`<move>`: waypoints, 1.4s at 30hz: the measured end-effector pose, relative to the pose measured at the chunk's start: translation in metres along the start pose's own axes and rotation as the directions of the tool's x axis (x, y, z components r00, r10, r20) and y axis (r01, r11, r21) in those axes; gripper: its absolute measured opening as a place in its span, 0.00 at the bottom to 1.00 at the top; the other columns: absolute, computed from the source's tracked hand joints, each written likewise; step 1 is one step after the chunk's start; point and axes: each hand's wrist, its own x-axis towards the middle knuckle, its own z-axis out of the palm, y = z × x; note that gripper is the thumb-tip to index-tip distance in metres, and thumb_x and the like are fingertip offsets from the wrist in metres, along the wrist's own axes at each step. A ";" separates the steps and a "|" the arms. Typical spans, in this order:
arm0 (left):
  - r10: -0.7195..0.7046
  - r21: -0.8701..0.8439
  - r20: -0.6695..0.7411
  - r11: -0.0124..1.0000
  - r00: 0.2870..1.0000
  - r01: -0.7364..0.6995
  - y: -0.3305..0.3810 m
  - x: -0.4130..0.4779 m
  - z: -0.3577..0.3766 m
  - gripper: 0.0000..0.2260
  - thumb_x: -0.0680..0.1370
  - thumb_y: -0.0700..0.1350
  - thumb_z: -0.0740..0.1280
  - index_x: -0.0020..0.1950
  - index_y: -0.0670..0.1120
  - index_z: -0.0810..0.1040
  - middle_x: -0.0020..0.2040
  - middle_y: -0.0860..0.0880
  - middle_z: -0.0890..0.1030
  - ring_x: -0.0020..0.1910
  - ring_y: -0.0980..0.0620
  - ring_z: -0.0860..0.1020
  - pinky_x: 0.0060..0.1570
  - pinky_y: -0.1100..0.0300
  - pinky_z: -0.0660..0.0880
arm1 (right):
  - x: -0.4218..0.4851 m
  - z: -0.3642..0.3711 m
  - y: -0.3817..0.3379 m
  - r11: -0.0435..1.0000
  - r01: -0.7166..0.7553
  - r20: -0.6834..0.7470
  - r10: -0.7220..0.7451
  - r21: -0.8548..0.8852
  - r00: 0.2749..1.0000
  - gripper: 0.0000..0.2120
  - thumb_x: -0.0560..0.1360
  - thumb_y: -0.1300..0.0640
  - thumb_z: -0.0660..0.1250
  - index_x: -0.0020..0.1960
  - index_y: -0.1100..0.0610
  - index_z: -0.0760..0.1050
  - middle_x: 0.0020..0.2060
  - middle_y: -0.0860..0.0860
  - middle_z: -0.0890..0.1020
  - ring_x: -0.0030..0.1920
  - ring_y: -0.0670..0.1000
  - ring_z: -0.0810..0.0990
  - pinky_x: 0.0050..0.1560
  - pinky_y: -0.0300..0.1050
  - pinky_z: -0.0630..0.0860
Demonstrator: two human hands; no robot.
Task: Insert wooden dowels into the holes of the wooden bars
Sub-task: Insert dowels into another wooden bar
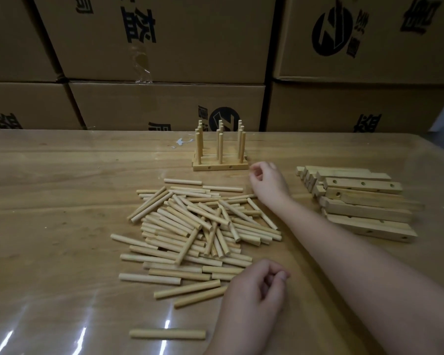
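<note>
A loose pile of wooden dowels (200, 226) lies in the middle of the table. Behind it stand several wooden bars set side by side (220, 166), with dowels upright in their holes (220, 147). A stack of bare bars with holes (362, 201) sits at the right. My right hand (267, 181) hovers just right of the front filled bar, its fingers loosely curled and holding nothing. My left hand (256, 288) rests at the pile's near right edge, its fingers curled in against the thumb; no dowel shows in it.
A single dowel (167, 333) lies apart near the front edge. The glossy wooden table (62, 188) has a white scrap (181, 142) left of the filled bars. Stacked cardboard boxes (164, 47) wall off the back.
</note>
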 end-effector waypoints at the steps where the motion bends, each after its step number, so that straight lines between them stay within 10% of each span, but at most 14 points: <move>1: -0.003 0.007 0.007 1.000 1.000 0.003 0.000 0.000 -0.001 0.10 0.76 0.44 0.67 0.38 0.58 0.78 0.35 0.46 0.80 0.30 0.57 0.71 0.36 0.60 0.70 | -0.011 -0.006 0.001 0.999 0.011 0.006 -0.012 0.036 1.000 0.12 0.78 0.52 0.61 0.60 0.50 0.72 0.57 0.47 0.72 0.50 0.45 0.75 0.50 0.42 0.76; 6: -0.022 -0.034 0.008 0.999 1.000 0.023 0.007 -0.001 -0.003 0.09 0.77 0.40 0.66 0.40 0.52 0.78 0.33 0.42 0.79 0.29 0.55 0.72 0.34 0.60 0.70 | -0.084 -0.039 0.021 0.990 0.114 -0.005 -0.114 0.086 0.993 0.05 0.77 0.56 0.63 0.48 0.47 0.75 0.48 0.42 0.71 0.41 0.36 0.73 0.38 0.26 0.66; 20: -0.106 -0.099 0.003 0.989 0.994 0.106 0.010 0.000 -0.004 0.07 0.78 0.40 0.64 0.42 0.48 0.79 0.30 0.52 0.77 0.27 0.56 0.72 0.28 0.65 0.69 | -0.161 -0.115 0.076 0.991 0.028 -0.125 -0.012 0.128 0.992 0.07 0.77 0.62 0.63 0.48 0.54 0.79 0.44 0.46 0.79 0.44 0.45 0.77 0.42 0.32 0.70; 24: -0.110 -0.119 0.008 0.987 0.994 0.110 0.013 0.000 -0.005 0.07 0.79 0.40 0.64 0.43 0.47 0.79 0.29 0.52 0.77 0.26 0.56 0.72 0.27 0.66 0.68 | -0.157 -0.111 0.076 0.996 0.086 -0.171 -0.081 0.019 0.982 0.07 0.77 0.60 0.63 0.51 0.54 0.79 0.48 0.46 0.75 0.45 0.39 0.74 0.43 0.27 0.68; 28: -0.113 -0.129 0.013 0.985 0.994 0.113 0.014 -0.001 -0.005 0.07 0.79 0.40 0.63 0.44 0.45 0.79 0.29 0.52 0.77 0.26 0.55 0.72 0.28 0.66 0.68 | -0.143 -0.121 0.078 0.954 0.104 -0.195 -0.163 -0.283 0.967 0.13 0.76 0.61 0.63 0.60 0.57 0.75 0.57 0.52 0.73 0.59 0.51 0.72 0.59 0.46 0.70; 33: -0.113 -0.129 0.016 0.985 0.994 0.114 0.016 -0.001 -0.006 0.07 0.79 0.40 0.63 0.44 0.46 0.78 0.29 0.53 0.77 0.26 0.56 0.72 0.27 0.67 0.68 | -0.112 -0.142 0.085 0.826 0.005 -0.095 -0.071 -0.563 0.993 0.28 0.78 0.54 0.61 0.75 0.51 0.55 0.75 0.52 0.56 0.75 0.53 0.52 0.73 0.53 0.49; 42: -0.131 -0.149 0.018 0.980 0.991 0.132 0.019 -0.003 -0.007 0.07 0.79 0.40 0.63 0.43 0.46 0.78 0.28 0.54 0.77 0.25 0.58 0.72 0.27 0.68 0.68 | -0.112 -0.143 0.096 0.781 0.008 -0.028 -0.032 -0.624 0.999 0.25 0.80 0.52 0.55 0.75 0.52 0.53 0.75 0.52 0.57 0.74 0.53 0.54 0.73 0.50 0.49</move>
